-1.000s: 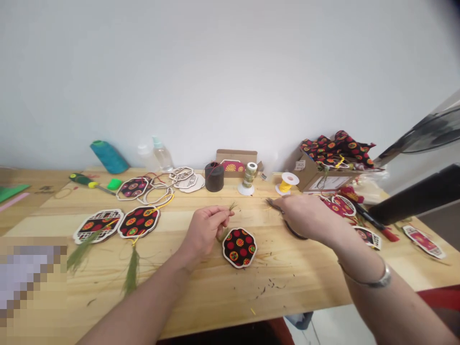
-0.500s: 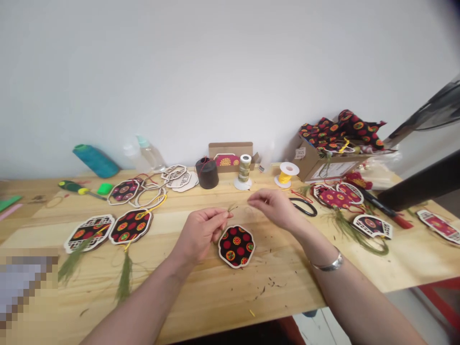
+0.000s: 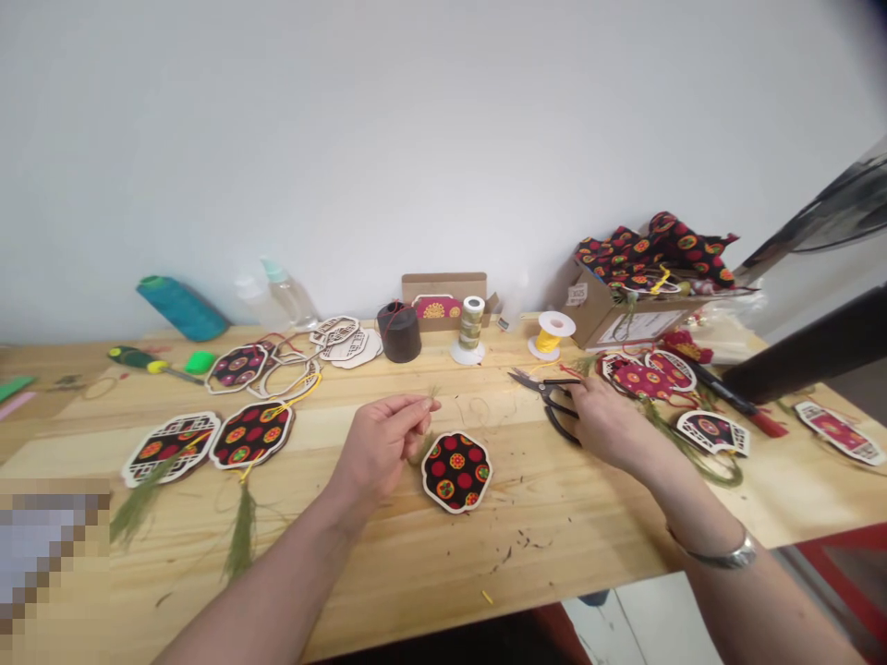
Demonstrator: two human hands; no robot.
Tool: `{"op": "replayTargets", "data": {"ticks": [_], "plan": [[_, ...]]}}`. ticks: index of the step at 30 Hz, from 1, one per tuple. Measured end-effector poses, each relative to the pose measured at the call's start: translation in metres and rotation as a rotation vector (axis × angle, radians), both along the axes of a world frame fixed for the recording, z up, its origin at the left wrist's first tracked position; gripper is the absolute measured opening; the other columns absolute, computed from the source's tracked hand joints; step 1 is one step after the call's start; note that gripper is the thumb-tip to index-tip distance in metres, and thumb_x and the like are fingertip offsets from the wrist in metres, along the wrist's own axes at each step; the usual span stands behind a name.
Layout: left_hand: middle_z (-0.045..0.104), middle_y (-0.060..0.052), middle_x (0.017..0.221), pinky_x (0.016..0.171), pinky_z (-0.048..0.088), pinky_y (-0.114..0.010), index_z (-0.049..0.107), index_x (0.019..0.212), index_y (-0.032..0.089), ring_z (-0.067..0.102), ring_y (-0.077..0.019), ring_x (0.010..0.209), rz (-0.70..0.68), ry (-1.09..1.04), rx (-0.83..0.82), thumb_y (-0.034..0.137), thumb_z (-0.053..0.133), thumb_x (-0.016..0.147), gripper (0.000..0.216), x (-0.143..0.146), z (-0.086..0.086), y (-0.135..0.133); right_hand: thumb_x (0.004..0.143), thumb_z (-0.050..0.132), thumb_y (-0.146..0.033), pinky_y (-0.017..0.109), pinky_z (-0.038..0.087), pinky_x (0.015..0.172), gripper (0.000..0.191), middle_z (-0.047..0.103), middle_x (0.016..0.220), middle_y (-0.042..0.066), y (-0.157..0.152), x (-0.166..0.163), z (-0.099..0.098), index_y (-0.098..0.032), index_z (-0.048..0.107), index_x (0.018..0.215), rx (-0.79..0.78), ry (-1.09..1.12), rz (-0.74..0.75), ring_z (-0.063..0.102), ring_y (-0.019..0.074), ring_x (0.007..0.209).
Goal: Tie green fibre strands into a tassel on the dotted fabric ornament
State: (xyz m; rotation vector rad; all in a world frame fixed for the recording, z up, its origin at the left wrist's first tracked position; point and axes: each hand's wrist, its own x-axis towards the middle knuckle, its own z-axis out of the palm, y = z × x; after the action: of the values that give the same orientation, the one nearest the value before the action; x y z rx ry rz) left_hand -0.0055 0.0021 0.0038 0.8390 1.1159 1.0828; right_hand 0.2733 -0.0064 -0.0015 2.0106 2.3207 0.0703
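While left grip (image 3: 384,443) pinches strands (image 3: 434,394), right grip (image 3: 610,422) holds scissors (image 3: 544,387).

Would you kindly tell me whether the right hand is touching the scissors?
Touching: the head view shows the right hand holding the scissors at the handle end.

1. A teal thread cone (image 3: 181,309) lies on its side on the table (image 3: 388,573).
2. A screwdriver (image 3: 137,359) lies beside a bright green block (image 3: 200,362).
3. A clear bottle (image 3: 292,300) stands near the wall (image 3: 443,139).
4. A black spool (image 3: 400,334) stands upright.
5. Patterned cloth (image 3: 658,251) spills from a carton (image 3: 589,325).
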Motion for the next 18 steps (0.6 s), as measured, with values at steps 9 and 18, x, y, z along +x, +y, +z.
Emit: {"op": "replayTargets", "data": {"ticks": [9, 18], "plan": [[0.045, 0.005, 0.049, 0.036, 0.021, -0.016, 0.067, 0.069, 0.010, 0.032, -0.0014, 0.038, 0.027, 0.038, 0.055, 0.030, 0.068, 0.067, 0.020, 0.000, 0.001, -0.002, 0.076, 0.036, -0.071, 0.027, 0.039, 0.049, 0.057, 0.048, 0.065, 0.003, -0.021, -0.032, 0.041, -0.017, 0.051, 0.084, -0.332, 1.197, 0.183, 0.044, 0.0134, 0.054], [0.043, 0.006, 0.049, 0.037, 0.018, -0.015, 0.066, 0.069, 0.010, 0.030, -0.0009, 0.039, 0.135, 0.024, 0.071, 0.029, 0.068, 0.067, 0.019, -0.002, -0.003, 0.003, 0.073, 0.010, -0.080, 0.027, 0.050, 0.048, 0.085, 0.046, 0.067, 0.002, -0.001, -0.065, 0.013, -0.010, 0.056, 0.085, -1.009, 1.348, 0.434, 0.051, 0.0100, 0.049]]}}
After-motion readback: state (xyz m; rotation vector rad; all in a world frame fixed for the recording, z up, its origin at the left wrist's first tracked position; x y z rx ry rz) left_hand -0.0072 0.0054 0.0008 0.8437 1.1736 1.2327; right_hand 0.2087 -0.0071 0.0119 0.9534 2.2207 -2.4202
